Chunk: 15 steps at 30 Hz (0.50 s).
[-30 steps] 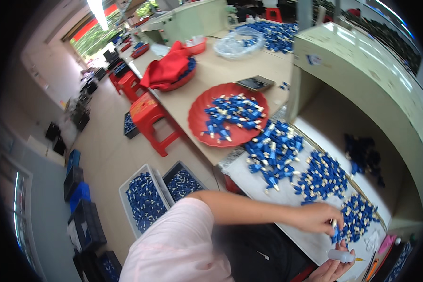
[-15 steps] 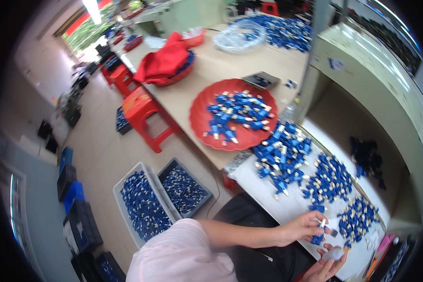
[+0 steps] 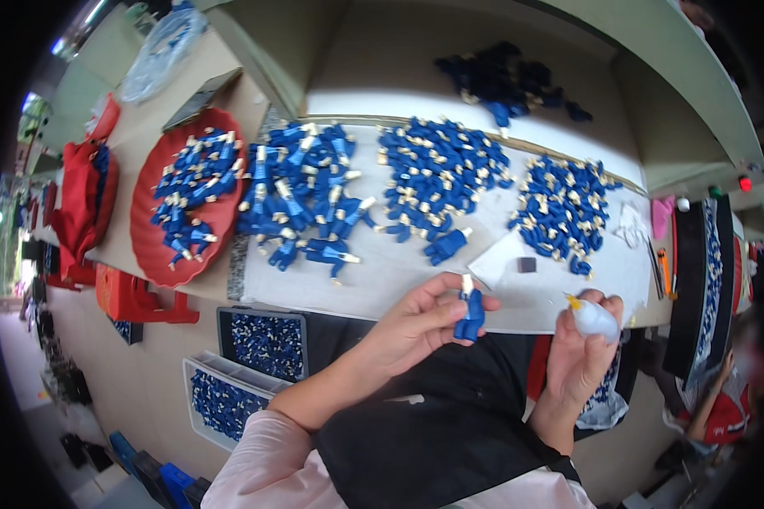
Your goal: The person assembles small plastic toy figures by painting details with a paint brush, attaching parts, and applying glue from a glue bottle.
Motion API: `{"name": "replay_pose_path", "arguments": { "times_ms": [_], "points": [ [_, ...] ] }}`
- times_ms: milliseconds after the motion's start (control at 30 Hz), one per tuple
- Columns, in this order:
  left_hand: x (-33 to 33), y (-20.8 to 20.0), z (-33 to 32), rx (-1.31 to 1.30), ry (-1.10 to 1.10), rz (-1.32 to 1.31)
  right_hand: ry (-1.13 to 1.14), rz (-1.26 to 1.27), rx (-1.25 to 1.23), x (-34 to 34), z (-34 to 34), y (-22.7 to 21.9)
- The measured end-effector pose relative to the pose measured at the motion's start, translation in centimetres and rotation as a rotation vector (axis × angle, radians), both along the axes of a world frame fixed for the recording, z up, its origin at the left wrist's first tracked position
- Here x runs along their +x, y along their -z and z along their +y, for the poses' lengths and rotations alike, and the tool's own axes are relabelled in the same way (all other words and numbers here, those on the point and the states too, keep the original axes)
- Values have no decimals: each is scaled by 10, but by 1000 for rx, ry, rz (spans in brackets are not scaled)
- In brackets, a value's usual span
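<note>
My left hand [image 3: 424, 316] pinches a small blue figure part [image 3: 469, 316] with a cream top, held upright over the table's front edge. My right hand [image 3: 573, 360] is closed round a small whitish squeeze bottle [image 3: 597, 322] with a yellow nozzle, tilted up toward the left. The bottle and the figure part are apart. Just beyond my left hand, a single blue piece [image 3: 446, 246] lies next to a white card [image 3: 494, 259] and a small dark block [image 3: 527, 265]. Behind these are piles of blue and cream pieces [image 3: 437, 174], [image 3: 562, 204], and larger figure parts [image 3: 301, 191].
A red scalloped tray [image 3: 148, 229] of figure parts stands at left. Dark pieces [image 3: 505, 81] lie inside the shelf behind. Tools [image 3: 664, 267] rest at the right edge. Bins of pieces [image 3: 261, 343] and a red stool [image 3: 136, 293] are on the floor. Another person [image 3: 726, 416] sits far right.
My view has swung right, bringing the worktable to the middle. My left hand, with the figure part, and my right hand, with the bottle, are now farther apart.
</note>
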<state>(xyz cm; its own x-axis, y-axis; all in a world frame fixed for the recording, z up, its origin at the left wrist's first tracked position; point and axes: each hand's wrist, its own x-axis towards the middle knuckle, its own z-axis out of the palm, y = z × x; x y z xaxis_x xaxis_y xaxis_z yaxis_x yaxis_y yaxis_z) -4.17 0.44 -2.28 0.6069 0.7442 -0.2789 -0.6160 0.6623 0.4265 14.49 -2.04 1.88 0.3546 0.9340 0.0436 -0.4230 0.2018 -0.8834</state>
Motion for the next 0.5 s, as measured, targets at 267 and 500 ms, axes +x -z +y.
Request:
{"name": "replay_pose_path", "arguments": {
  "times_ms": [267,500],
  "points": [
    [4,-11,-6,40,15,-27,-179,321,-14,-3,-7,8],
    [10,-15,-3,-48,1,-21,-106,349,1,7,-9,14]
  ]
}}
